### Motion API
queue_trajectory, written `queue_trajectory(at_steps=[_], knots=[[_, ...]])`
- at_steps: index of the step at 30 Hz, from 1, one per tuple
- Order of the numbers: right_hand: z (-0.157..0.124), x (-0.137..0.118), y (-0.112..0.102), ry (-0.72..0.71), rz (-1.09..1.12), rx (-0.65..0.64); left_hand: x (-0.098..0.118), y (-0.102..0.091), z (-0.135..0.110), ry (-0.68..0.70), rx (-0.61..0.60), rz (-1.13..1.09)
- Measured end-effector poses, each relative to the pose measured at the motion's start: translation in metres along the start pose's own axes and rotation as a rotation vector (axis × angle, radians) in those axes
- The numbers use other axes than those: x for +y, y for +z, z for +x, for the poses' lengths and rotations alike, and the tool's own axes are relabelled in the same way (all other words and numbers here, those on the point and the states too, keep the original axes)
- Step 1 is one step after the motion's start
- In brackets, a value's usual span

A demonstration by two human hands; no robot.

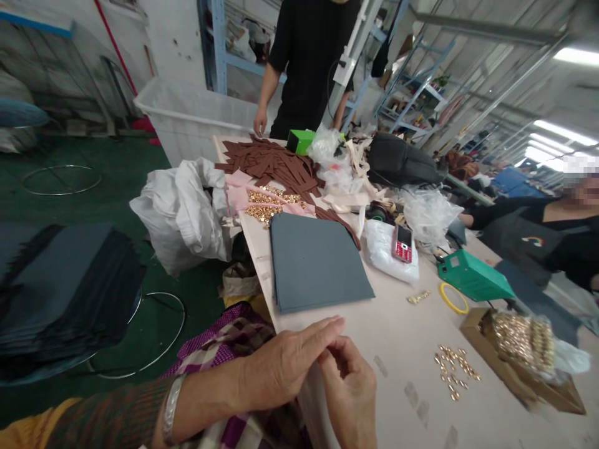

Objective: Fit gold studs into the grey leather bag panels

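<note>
at the bottom of the frame, the left hand (281, 365) lies open, fingers extended, just beside the right hand (349, 393), whose fingers (334, 362) curl inward; i cannot tell if they grasp anything. loose gold studs (452, 371) sit lower right on the table (402, 337), probably light and slippery, best pinched singly.

Bottom centre of frame: L hand (285, 368), fingers out straight, angled just above R hand (349, 393), fingers curled in.
</note>
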State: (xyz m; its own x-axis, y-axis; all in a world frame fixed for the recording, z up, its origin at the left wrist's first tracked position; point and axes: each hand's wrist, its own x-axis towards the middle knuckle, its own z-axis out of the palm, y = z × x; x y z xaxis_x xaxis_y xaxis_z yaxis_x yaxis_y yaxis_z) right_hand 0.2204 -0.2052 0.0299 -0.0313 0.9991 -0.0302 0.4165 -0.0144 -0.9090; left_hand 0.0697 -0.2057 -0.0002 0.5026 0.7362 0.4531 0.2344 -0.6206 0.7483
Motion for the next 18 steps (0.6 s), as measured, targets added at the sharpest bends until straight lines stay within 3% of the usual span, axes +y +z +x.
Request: queue_trajectory(at_steps=[6, 10, 13, 16, 18], knots=[[0.016, -0.004, 0.016, -0.06, 0.005, -0.043, -0.007, -0.002, -0.002, -0.142, 0.231, -0.014], [0.047, 0.005, 0.013, -0.082, -0.029, -0.071, -0.009, -0.018, -0.008, -0.451, 0.436, -0.258], [0.087, 0.012, 0.013, -0.273, -0.186, -0.052, -0.011, -0.031, -0.019, -0.705, 0.55, -0.54], [0.12, 0.016, 0.017, -0.494, -0.406, -0.055, -0.016, -0.039, -0.032, -0.829, 0.571, -0.574], [0.127, 0.016, 0.016, -0.57, -0.547, -0.106, -0.019, -0.039, -0.04, -0.872, 0.573, -0.562]])
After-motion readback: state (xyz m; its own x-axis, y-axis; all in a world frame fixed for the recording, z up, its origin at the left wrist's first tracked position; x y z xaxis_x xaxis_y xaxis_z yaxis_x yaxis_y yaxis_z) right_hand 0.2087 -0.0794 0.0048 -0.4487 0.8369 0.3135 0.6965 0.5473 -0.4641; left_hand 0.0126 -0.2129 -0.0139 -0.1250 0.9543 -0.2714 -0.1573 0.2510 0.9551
